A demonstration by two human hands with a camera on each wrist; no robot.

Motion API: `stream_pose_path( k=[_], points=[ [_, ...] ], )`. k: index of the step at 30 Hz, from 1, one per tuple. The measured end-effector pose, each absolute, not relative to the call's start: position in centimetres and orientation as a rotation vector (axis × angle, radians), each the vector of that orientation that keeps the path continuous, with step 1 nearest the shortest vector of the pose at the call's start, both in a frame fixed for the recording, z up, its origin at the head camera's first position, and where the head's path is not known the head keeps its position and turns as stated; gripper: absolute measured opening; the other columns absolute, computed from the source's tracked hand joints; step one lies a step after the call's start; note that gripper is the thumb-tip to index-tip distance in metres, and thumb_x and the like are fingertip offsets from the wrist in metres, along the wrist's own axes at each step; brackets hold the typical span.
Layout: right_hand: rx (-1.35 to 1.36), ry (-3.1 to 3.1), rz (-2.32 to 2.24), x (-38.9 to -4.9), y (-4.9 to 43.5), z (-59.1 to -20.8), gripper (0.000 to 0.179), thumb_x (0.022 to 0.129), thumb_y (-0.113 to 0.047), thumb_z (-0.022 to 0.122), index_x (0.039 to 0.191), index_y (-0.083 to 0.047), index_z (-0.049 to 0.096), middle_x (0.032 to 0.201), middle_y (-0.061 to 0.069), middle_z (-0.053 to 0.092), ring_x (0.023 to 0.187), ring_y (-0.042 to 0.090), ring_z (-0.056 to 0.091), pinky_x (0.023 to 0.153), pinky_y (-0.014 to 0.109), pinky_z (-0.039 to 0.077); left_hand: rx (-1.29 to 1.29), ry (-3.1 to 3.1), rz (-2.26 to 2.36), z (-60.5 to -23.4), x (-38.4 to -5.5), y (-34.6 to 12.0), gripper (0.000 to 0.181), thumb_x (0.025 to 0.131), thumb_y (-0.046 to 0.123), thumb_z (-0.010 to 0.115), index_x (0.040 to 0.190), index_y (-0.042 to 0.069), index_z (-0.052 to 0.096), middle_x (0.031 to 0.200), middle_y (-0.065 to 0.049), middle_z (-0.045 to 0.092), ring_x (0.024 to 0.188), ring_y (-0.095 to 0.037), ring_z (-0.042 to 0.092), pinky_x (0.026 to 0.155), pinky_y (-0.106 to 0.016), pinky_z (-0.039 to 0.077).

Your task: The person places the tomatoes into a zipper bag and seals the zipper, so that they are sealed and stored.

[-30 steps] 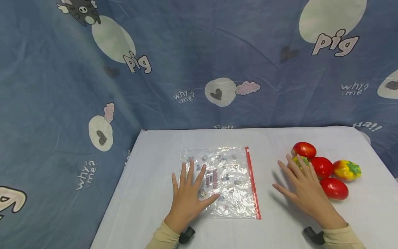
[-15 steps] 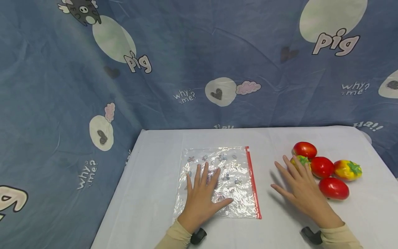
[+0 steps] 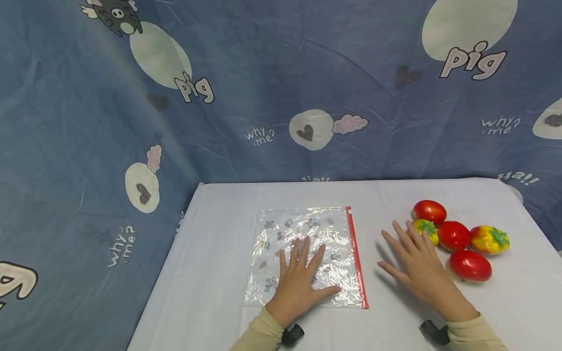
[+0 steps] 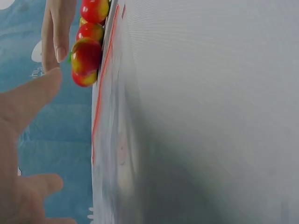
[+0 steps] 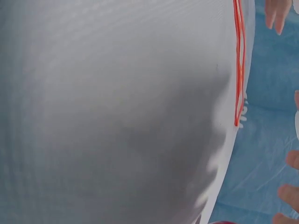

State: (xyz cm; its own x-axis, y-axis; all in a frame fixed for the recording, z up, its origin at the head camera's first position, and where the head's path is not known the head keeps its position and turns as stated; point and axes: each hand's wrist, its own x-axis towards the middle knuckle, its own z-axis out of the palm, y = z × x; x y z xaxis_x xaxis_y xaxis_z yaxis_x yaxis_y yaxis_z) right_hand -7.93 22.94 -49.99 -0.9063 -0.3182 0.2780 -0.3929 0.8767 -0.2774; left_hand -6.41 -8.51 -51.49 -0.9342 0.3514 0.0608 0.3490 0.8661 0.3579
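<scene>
While grasping nothing, held the left hand (image 3: 298,287) spread over the clear zip bag (image 3: 335,256) lying flat on the white table (image 3: 206,253); saw the long red seal (image 3: 358,261) run near to far between both hands; held the right hand (image 3: 423,275), farther from the bag, spread and unburdened beside the yellow vegetable (image 3: 425,226).

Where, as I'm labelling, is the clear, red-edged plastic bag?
In the head view, the bag lies flat beneath the left hand, left of the right hand.
</scene>
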Motion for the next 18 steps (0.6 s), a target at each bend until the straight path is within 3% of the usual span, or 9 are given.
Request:
stream_pose_path(
  k=[8, 18],
  points=[
    [0.567, -2.795, 0.486, -8.0, 22.7, -50.5, 0.083, 0.084, -0.044, 0.079, 0.156, -0.019, 0.046, 0.164, 0.021, 0.036, 0.153, 0.047, 0.024, 0.127, 0.069, 0.011, 0.591, 2.975, 0.595, -51.4, -6.7, -7.7, 0.096, 0.086, 0.079, 0.059, 0.164, 0.032, 0.029, 0.175, -0.009, 0.014, 0.162, -0.037, 0.006, 0.126, -0.071, 0.005],
    [0.577, -2.805, 0.478, -7.9, 22.5, -50.6, 0.081, 0.086, -0.044, 0.077, 0.157, -0.02, 0.045, 0.164, 0.021, 0.037, 0.155, 0.046, 0.022, 0.13, 0.065, 0.004, 0.619, 2.924, 0.523, -51.4, -6.9, -7.1, 0.096, 0.086, 0.075, 0.062, 0.163, 0.028, 0.031, 0.175, -0.007, 0.015, 0.162, -0.039, 0.003, 0.127, -0.07, 0.002]
  ],
)
